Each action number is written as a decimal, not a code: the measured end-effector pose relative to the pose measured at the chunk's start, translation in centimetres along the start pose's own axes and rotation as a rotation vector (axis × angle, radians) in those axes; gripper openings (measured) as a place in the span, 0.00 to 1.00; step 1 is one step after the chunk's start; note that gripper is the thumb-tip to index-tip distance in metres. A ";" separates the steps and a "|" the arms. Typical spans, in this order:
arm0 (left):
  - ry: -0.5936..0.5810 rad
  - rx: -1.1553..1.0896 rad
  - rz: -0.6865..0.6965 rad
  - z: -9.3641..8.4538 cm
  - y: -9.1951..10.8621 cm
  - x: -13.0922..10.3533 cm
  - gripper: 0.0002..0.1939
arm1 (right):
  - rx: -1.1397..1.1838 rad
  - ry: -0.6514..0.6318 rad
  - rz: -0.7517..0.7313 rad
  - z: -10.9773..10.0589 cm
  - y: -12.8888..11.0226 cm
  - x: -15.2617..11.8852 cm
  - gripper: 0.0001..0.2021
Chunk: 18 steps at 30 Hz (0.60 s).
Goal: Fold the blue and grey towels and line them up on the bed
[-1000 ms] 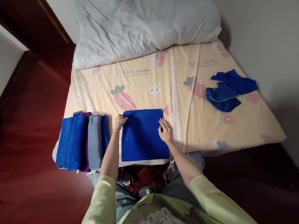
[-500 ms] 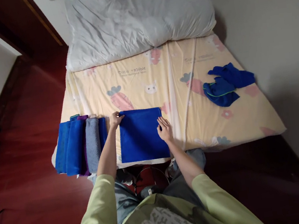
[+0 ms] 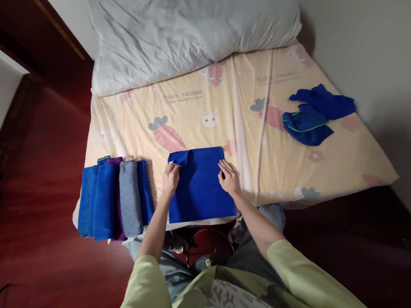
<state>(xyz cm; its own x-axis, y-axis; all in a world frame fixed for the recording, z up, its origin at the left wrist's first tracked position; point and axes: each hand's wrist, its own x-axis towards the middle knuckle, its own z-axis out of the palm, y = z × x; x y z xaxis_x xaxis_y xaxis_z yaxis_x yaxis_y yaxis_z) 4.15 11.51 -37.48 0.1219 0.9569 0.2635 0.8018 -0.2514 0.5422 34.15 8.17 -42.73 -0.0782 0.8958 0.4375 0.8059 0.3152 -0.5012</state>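
Observation:
A blue towel point(image 3: 204, 191), squarish and flat, lies at the near edge of the bed in front of me. My left hand point(image 3: 171, 179) pinches its far left corner and holds that corner up, folded over toward the middle. A small white tag shows beside those fingers. On the towel's right edge rests my right hand point(image 3: 229, 177), its fingers stretched out over the cloth and the thumb apart from them. Just left of the towel stands a row of folded towels: bright blue ones point(image 3: 102, 205), a purple one, a grey-blue one point(image 3: 130, 198) and a darker blue one point(image 3: 144, 191).
Two crumpled blue cloths point(image 3: 307, 126), one with green edging, lie on the right of the bed. The bed sheet point(image 3: 191, 110) has carrot and rabbit prints. A thick white quilt point(image 3: 193, 22) covers the far end. A wall point(image 3: 375, 46) runs along the right.
My left hand has drawn the towel's far left corner up and in, toward me and to the right. My right hand stays on the right edge.

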 end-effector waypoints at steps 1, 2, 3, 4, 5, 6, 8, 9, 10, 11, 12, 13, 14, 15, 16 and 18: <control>-0.040 0.009 0.028 0.0 0.2 -0.3 0.11 | 0.000 0.000 0.001 0.0 0.0 0.0 0.22; -0.062 0.023 0.037 0.1 0.3 -0.6 0.11 | 0.002 -0.002 0.002 0.0 0.0 0.0 0.22; -0.067 0.039 0.029 0.1 0.4 -0.7 0.11 | 0.006 -0.002 0.003 0.0 0.0 0.0 0.22; -0.060 0.052 0.010 0.1 0.3 -0.7 0.10 | 0.011 -0.002 0.005 0.0 0.0 0.0 0.22; -0.050 0.059 -0.015 0.2 0.2 -0.7 0.10 | 0.016 -0.001 0.008 0.0 0.0 -0.1 0.22; -0.043 0.060 -0.042 0.2 0.1 -0.5 0.09 | 0.022 -0.003 0.011 0.1 0.0 -0.1 0.22; -0.048 0.054 -0.088 0.1 -0.3 -0.1 0.10 | 0.033 -0.007 0.020 0.1 0.0 -0.1 0.23; -0.054 0.052 -0.106 0.1 -0.5 0.2 0.11 | 0.037 -0.009 0.024 0.1 0.0 -0.1 0.23; -0.060 0.052 -0.122 0.0 -0.7 0.4 0.11 | 0.038 -0.013 0.026 0.1 0.0 -0.1 0.23; -0.064 0.053 -0.135 0.0 -0.9 0.7 0.12 | 0.036 -0.015 0.028 0.0 -0.1 -0.1 0.23; -0.067 0.051 -0.146 -0.1 -1.0 1.0 0.13 | 0.031 -0.018 0.028 0.0 -0.1 -0.1 0.23; -0.072 0.044 -0.154 -0.1 -1.1 1.3 0.14 | 0.027 -0.021 0.029 0.0 -0.1 -0.1 0.23; -0.079 0.033 -0.159 -0.2 -1.2 1.6 0.15 | 0.025 -0.024 0.029 0.0 -0.1 0.0 0.23; -0.084 0.018 -0.161 -0.3 -1.3 2.0 0.16 | 0.024 -0.028 0.031 -0.1 -0.1 0.0 0.23; -0.087 0.002 -0.164 -0.3 -1.5 2.4 0.16 | 0.026 -0.032 0.034 -0.1 -0.2 0.0 0.24; -0.081 -0.027 -0.178 -0.5 -1.8 3.4 0.16 | 0.031 -0.038 0.042 -0.1 -0.2 0.1 0.24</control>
<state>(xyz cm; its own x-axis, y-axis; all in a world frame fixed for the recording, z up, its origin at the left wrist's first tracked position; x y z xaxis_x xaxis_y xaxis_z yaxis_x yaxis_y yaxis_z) 2.89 15.14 -37.16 0.0270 0.9950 0.0967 0.7990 -0.0796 0.5961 34.05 8.17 -42.50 -0.0676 0.9196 0.3869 0.7901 0.2861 -0.5421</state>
